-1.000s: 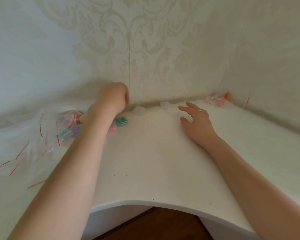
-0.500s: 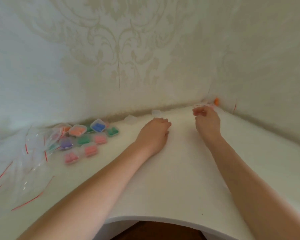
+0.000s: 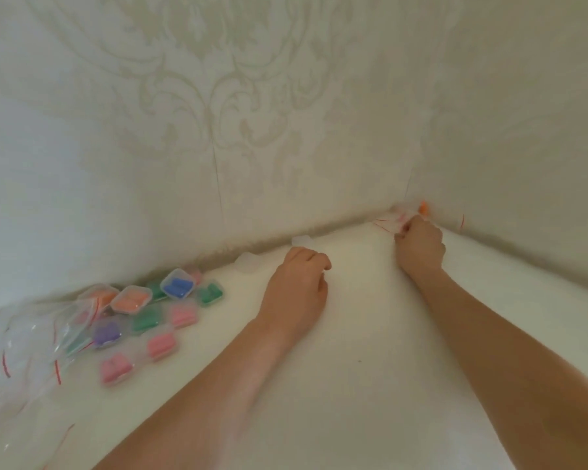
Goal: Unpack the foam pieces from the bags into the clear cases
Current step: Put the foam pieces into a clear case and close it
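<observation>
Your right hand (image 3: 420, 247) pinches the small clear red-striped bag (image 3: 389, 222) in the corner; your left hand (image 3: 297, 290) rests curled, holding nothing, near the empty clear case (image 3: 301, 240). Pull gently, or the orange foam piece (image 3: 423, 207) may roll away.

You face a white surface (image 3: 370, 334) that runs into a wall corner. Near its left edge lie crumpled clear bags (image 3: 38, 347) with red strips, and just beside them a cluster of small filled cases (image 3: 150, 313) holding pink, green, purple, orange and blue foam. Two empty clear cases (image 3: 248, 262) sit along the back edge. More bags (image 3: 392, 222) lie in the far right corner.
</observation>
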Tool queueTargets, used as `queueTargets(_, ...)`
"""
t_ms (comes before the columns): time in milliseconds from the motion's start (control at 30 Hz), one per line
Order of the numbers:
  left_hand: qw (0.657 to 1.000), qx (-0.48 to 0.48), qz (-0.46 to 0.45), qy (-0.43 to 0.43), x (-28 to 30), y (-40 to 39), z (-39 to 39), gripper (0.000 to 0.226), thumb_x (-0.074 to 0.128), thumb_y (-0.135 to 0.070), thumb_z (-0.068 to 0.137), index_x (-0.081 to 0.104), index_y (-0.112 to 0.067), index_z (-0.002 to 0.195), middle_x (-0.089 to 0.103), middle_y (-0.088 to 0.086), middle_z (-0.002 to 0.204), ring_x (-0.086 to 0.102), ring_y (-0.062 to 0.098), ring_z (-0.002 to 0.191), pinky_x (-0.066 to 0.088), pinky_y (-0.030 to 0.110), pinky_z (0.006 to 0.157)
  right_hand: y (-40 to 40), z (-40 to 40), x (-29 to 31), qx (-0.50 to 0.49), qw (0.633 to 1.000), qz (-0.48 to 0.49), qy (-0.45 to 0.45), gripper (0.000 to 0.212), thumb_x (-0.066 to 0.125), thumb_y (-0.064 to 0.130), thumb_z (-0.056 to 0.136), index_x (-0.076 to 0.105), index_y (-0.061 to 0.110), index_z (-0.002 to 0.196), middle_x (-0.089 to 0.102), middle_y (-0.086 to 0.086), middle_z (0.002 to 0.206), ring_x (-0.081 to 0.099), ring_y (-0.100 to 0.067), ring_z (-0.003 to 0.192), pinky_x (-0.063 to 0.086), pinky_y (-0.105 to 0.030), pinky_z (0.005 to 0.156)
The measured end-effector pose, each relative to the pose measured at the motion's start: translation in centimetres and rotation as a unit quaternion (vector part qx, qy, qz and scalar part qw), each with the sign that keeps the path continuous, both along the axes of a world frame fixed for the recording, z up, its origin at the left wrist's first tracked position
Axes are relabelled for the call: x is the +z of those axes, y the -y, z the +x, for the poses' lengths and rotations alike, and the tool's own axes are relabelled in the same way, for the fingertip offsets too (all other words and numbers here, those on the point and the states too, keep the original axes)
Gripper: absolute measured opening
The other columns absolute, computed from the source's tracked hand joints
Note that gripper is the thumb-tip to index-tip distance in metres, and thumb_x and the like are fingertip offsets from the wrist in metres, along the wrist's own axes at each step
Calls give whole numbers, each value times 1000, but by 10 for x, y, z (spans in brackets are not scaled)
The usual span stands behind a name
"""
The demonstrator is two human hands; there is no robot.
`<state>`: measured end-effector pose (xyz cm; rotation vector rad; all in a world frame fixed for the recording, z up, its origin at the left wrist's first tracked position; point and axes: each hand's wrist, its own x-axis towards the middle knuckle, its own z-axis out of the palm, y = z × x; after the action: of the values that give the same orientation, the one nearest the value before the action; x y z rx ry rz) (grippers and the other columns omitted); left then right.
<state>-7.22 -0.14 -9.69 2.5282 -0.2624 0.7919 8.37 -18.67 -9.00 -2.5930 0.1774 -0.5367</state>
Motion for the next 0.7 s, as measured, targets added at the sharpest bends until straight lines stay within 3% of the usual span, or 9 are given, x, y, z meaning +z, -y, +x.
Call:
queueTargets(100,999,-7,-32,17,1,2,-1,25,50,-1,88,63,-9,108,60,2,113,41,11,116,40,25,90,1,-4,3,-9,991,115,69,26,40,4,94,56,7,114,59,-14,118,50,-33,113,41,-39,88)
queueTargets(233,991,-22,-123,42,9,9,-7,24,52,-11,93,61,-15,115,58,-3,117,46,6,113,26,2,88,-6,-42,13,94,943,266,179,19,35,7,97,53,9,100,63,4,87,57,-17,81,47,-34,75)
queueTargets(333,968,-46,-246,10,15,17,-10,27,56,-20,93,58,-17,119,60,-5,118,53,8,112,38,13,96,-21,-79,28,156,898,374,169,16,37,13,100,53,13,94,60,6,72,44,2,51,46,-20,56)
queueTargets(367,951,-49,-305,6,17,19,-9,29,61,-21,91,57,-15,119,61,-5,114,56,8,109,42,13,92,-26,-89,34,186,883,407,143,18,39,13,100,54,14,92,56,3,66,42,1,47,40,-17,53)
queueTargets(433,900,-44,-433,-32,24,21,-5,35,69,-24,85,56,-15,116,61,-6,105,60,7,98,46,10,81,-36,-109,42,266,812,516,53,18,42,12,100,56,15,90,50,2,58,41,-3,45,37,-19,51)
queueTargets(500,815,-92,-560,-120,29,19,-1,31,70,-26,84,60,-10,107,65,2,95,61,13,91,50,16,72,-42,-124,41,314,743,591,-24,14,44,12,100,56,13,93,52,3,56,44,-7,45,40,-20,52)
queueTargets(533,782,-126,-592,-151,29,17,-2,27,68,-25,85,63,-4,102,67,7,87,61,17,87,52,19,70,-44,-130,39,317,736,597,-41,12,45,13,99,56,12,95,54,3,58,46,-8,46,43,-21,53)
queueTargets(567,771,-149,-596,-164,28,15,-3,23,67,-22,85,65,-1,94,67,9,79,62,18,84,53,21,70,-46,-132,35,310,738,597,-48,10,46,14,99,56,11,97,55,3,61,48,-8,47,45,-21,54)
queueTargets(700,771,-151,-604,-131,26,4,-4,11,61,-7,88,63,0,79,67,17,69,69,15,86,56,24,75,-46,-129,28,232,794,563,-1,7,50,14,97,57,10,98,58,-1,72,50,-4,48,46,-16,53)
